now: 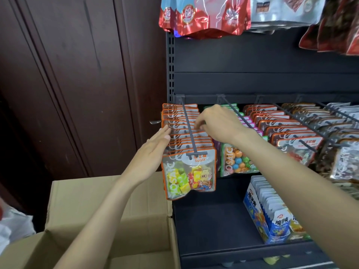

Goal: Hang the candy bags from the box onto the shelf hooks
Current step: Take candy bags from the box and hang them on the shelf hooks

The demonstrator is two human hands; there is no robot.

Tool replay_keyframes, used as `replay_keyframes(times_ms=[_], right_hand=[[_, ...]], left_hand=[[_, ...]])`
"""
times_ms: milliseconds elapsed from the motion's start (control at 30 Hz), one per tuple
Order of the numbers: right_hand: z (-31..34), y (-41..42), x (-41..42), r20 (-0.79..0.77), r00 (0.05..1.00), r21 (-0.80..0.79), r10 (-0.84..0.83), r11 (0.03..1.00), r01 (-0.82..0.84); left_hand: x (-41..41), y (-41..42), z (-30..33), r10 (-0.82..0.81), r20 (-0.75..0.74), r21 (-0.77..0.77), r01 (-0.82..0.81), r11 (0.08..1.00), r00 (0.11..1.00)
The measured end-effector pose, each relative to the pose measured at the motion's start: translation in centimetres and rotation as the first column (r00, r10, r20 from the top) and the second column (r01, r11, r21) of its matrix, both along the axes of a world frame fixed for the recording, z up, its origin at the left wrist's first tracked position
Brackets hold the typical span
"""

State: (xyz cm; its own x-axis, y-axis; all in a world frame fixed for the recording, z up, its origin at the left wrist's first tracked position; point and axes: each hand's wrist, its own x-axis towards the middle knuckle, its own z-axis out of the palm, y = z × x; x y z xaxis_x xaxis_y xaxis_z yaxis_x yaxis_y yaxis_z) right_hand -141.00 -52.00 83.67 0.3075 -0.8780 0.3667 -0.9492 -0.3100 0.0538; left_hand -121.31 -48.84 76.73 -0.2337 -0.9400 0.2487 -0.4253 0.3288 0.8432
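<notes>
Several orange-edged candy bags hang in a tight row on the leftmost grey shelf hook, the front one showing yellow and green sweets. My left hand lies flat with fingers straight against the left side of the row. My right hand reaches over the hook from the right, its fingertips pinching down among the tops of the bags near the middle of the row; what they grip is hidden. The cardboard box stands open below my left arm, its inside out of sight.
A green-edged bag of coloured balls hangs on the hook to the right, with more full hooks of bags beyond. A blue display carton sits on the black lower shelf. Red foil bags hang above. A dark wooden panel stands left.
</notes>
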Motion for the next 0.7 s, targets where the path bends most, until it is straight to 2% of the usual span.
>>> replay_keyframes(times_ms=[100, 167, 267, 333, 400, 533, 700], right_hand=[[0.0, 0.0, 0.0, -0.002, 1.000, 0.006, -0.008, 1.000, 0.008], [0.0, -0.1, -0.1, 0.017, 1.000, 0.002, -0.012, 1.000, 0.012], [0.0, -0.5, 0.0, 0.048, 0.999, 0.000, -0.022, 1.000, 0.022], [-0.1, -0.8, 0.2, 0.043, 0.999, 0.053, -0.024, 0.998, 0.022], [-0.2, -0.8, 0.4, 0.030, 0.999, 0.104, -0.029, 0.994, 0.026], [-0.1, -0.5, 0.3, 0.037, 0.999, 0.102, -0.012, 0.995, 0.008], [0.0, -1.1, 0.1, 0.073, 0.996, 0.087, -0.045, 0.996, 0.038]], left_hand=[[0.1, 0.4, 0.3, 0.030, -0.062, -0.044, -0.032, 0.999, 0.998], [0.3, 0.1, 1.1, 0.039, -0.023, -0.096, -0.041, 0.994, 0.999], [0.3, -1.8, 2.7, -0.002, 0.183, -0.114, 0.023, 0.993, 0.983], [0.2, -3.0, 3.2, -0.050, 0.351, -0.070, 0.079, 0.994, 0.935], [0.3, -3.4, 3.0, -0.083, 0.436, -0.021, 0.103, 0.994, 0.896], [0.8, -2.8, 2.1, -0.091, 0.358, 0.016, 0.091, 0.996, 0.929], [0.8, -2.9, 1.6, -0.064, 0.381, -0.020, 0.077, 0.997, 0.922]])
